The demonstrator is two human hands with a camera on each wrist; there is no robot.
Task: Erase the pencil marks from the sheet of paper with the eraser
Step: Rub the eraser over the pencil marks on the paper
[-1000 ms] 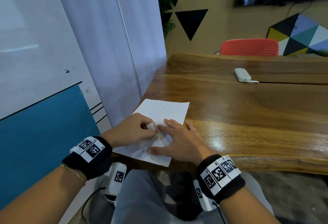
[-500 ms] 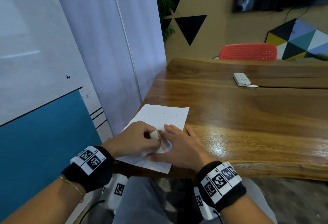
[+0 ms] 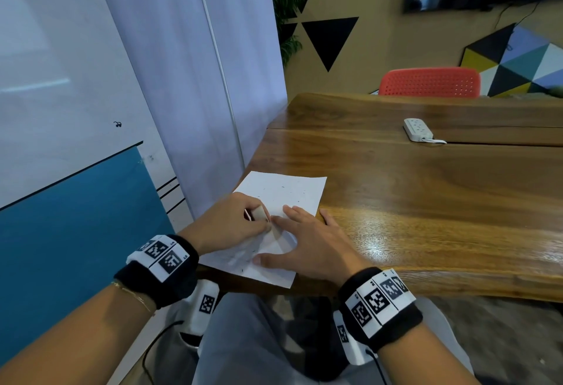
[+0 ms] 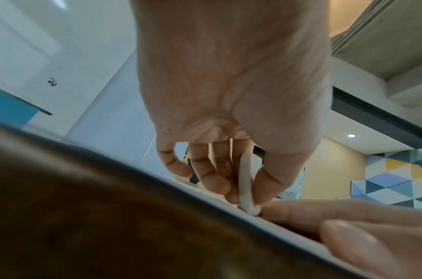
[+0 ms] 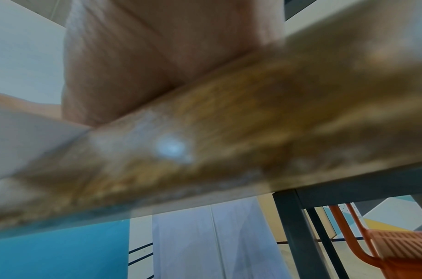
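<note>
A white sheet of paper [image 3: 286,192] with small pencil marks lies at the near left corner of the wooden table [image 3: 426,195]. My left hand [image 3: 231,226] pinches a white eraser [image 3: 259,213] between thumb and fingers, its lower end down on the sheet [image 4: 205,190]. In the left wrist view the eraser [image 4: 246,185] touches the paper beside a right fingertip. My right hand [image 3: 307,241] lies flat with spread fingers on the sheet's right half, holding it down. The right wrist view shows only the palm [image 5: 157,56] resting on the table edge [image 5: 228,132].
A white power strip [image 3: 418,130] lies far back on the table. A red chair [image 3: 429,82] stands behind the table. A white curtain [image 3: 195,80] and a blue-and-white wall panel [image 3: 70,202] are close on the left. My lap is under the table's front edge.
My left hand has slid the eraser a little away from me along the sheet. The right hand stays flat on the paper.
</note>
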